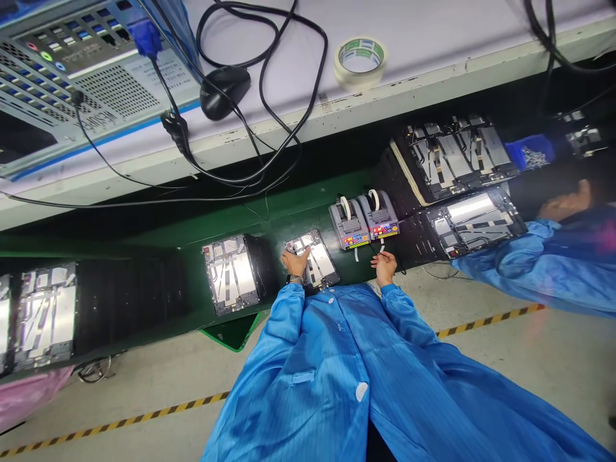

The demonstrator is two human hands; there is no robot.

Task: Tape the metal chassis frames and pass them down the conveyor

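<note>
A tablet with its inner parts bare [321, 262] lies on the green bench in front of me. My left hand [295, 262] grips its left edge, thumb over the top. My right hand [385, 268] is closed in a pinch just below the tape dispensers, on a thin dark tool [373, 249] that looks like tweezers; its tip is too small to make out. Two grey tape dispensers, the left one [350, 224] and the right one [378, 215], stand side by side with lit displays. Short white tape strips stick out of their fronts.
To the left stands a stack of similar opened tablets [233, 276], with more [48, 314] farther left. Stacks [455, 160] also stand right, beside a blue bin of screws [532, 154]. A co-worker's blue sleeve [514, 263] reaches in there. Cables [262, 64] hang off the upper shelf.
</note>
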